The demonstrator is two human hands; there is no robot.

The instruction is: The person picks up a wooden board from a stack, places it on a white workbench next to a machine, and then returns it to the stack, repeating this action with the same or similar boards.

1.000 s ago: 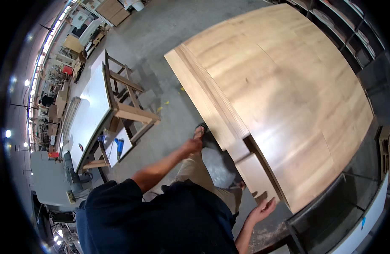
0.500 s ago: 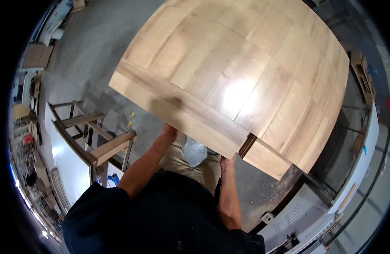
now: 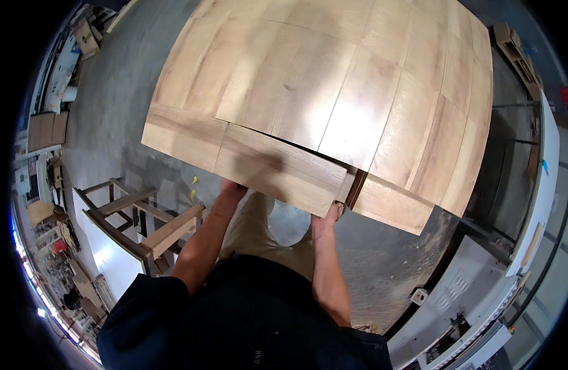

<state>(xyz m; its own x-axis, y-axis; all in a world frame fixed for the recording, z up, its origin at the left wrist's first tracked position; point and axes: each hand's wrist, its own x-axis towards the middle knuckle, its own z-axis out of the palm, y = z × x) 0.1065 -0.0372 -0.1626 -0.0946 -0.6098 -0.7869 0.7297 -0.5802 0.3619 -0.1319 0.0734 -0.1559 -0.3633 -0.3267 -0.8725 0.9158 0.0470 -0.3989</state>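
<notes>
A broad wood-grain surface [image 3: 302, 74] of pale planks lies in front of me. Along its near side is a short wood-grain panel [image 3: 277, 166], tilted, with a dark gap behind its far edge. I cannot tell whether it is a loose board or the front of a drawer. My left hand [image 3: 233, 187] grips the panel's near edge toward its left end, fingers hidden underneath. At its near right corner my right hand [image 3: 329, 213] is closed around the edge. A dark slot [image 3: 358, 188] separates the panel from another near-side piece [image 3: 395, 205] on the right.
At left, a wooden frame [image 3: 167, 234] stands against a white panel [image 3: 114, 246]. A grey metal cabinet [image 3: 453, 287] is at lower right, below a long white-edged bench [image 3: 539, 185]. Cardboard and boards [image 3: 48, 131] line the far left. Yellow scraps lie on the concrete floor [image 3: 120, 92].
The panel's far edge has come away from the planks, opening a dark gap there, and a pale right end now shows. My view has turned slightly. Both hands stay at the panel.
</notes>
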